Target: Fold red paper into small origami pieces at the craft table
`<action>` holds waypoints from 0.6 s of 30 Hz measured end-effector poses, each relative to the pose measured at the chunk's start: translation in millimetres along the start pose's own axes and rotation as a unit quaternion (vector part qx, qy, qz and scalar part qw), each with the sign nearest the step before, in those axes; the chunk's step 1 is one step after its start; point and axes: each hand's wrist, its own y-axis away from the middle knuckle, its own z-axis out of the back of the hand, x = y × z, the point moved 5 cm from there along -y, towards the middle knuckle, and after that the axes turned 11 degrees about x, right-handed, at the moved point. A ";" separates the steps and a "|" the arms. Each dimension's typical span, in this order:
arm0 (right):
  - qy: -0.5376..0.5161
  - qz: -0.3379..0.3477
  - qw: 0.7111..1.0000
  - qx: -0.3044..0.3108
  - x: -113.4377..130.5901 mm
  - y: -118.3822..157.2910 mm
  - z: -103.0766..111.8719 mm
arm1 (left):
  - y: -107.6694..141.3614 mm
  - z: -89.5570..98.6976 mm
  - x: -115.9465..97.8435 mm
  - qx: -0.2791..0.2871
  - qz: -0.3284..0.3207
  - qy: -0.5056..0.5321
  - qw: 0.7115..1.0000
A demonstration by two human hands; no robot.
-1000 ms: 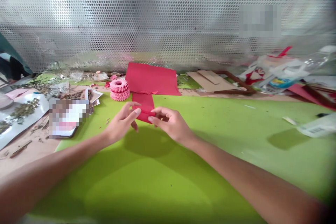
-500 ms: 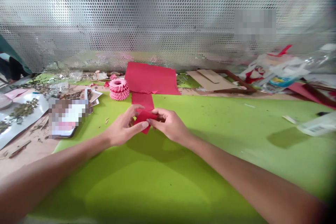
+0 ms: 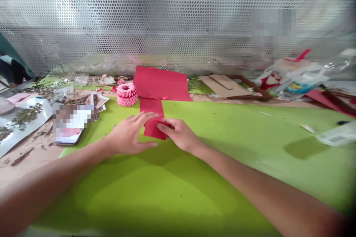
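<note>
Between thumb and fingers, my right hand point(image 3: 179, 133) pinches the right side of a small red paper piece point(image 3: 152, 129) above the green mat. My left hand point(image 3: 130, 133) lies just to the left of that piece, thumb and fingers spread apart around its left edge. A red paper strip point(image 3: 150, 107) rests on the mat right behind the hands. Beyond it a larger red paper sheet point(image 3: 162, 83) lies at the back. To its left stands a pink ring-shaped stack of folded paper point(image 3: 127, 94).
A phone point(image 3: 73, 129) lies at the left, beside dried plant bits on white paper point(image 3: 39, 118). Brown card point(image 3: 225, 85) sits at the back right, near plastic bags point(image 3: 292, 77). A translucent bottle point(image 3: 338, 133) rests on the green mat point(image 3: 222, 185). Perforated metal point(image 3: 167, 18) closes off the back.
My left hand has let go of the small red paper and opened. The paper now hangs flatter from my right hand, turned from its earlier slanted, folded look.
</note>
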 end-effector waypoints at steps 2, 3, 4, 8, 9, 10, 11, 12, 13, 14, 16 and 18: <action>-0.034 -0.003 0.999 0.002 -2.5 -0.8 0.4 | -0.1 1.5 -4.3 -0.013 -0.035 -0.020 0.999; -0.045 -0.002 0.999 0.007 -4.0 -1.2 0.0 | -0.3 2.3 -5.1 -0.022 -0.042 -0.021 0.999; -0.052 -0.003 0.999 0.014 -5.8 -1.7 -0.8 | -0.5 3.2 -5.0 -0.031 -0.043 -0.015 0.998; -0.087 -0.010 0.996 0.031 -12.7 -2.7 -3.5 | -1.0 4.5 -5.1 -0.037 -0.051 0.013 0.998; -0.098 -0.009 0.995 0.035 -13.4 -2.9 -4.0 | -1.1 4.2 -5.2 -0.032 -0.051 0.015 0.998; -0.106 -0.006 0.994 0.040 -13.6 -3.0 -4.4 | -1.1 3.8 -5.0 -0.027 -0.049 0.016 0.998; -0.109 -0.003 0.993 0.044 -13.3 -3.0 -4.6 | -1.2 3.5 -4.5 -0.024 -0.044 0.019 0.999; -0.107 -0.001 0.993 0.046 -12.8 -3.0 -4.6 | -1.2 3.2 -3.5 -0.023 -0.035 0.027 0.999; -0.103 0.000 0.994 0.047 -12.2 -3.0 -4.5 | -1.1 3.1 -2.3 -0.024 -0.027 0.037 0.999; -0.101 0.002 0.994 0.049 -11.3 -3.0 -4.6 | -1.1 3.0 -1.3 -0.027 -0.021 0.046 0.998; -0.112 0.005 0.992 0.059 -9.2 -2.8 -5.6 | -1.2 2.8 0.0 -0.035 -0.019 0.058 0.998; -0.137 0.010 0.988 0.076 -6.2 -2.1 -7.6 | -1.6 2.3 1.1 -0.048 -0.020 0.064 0.997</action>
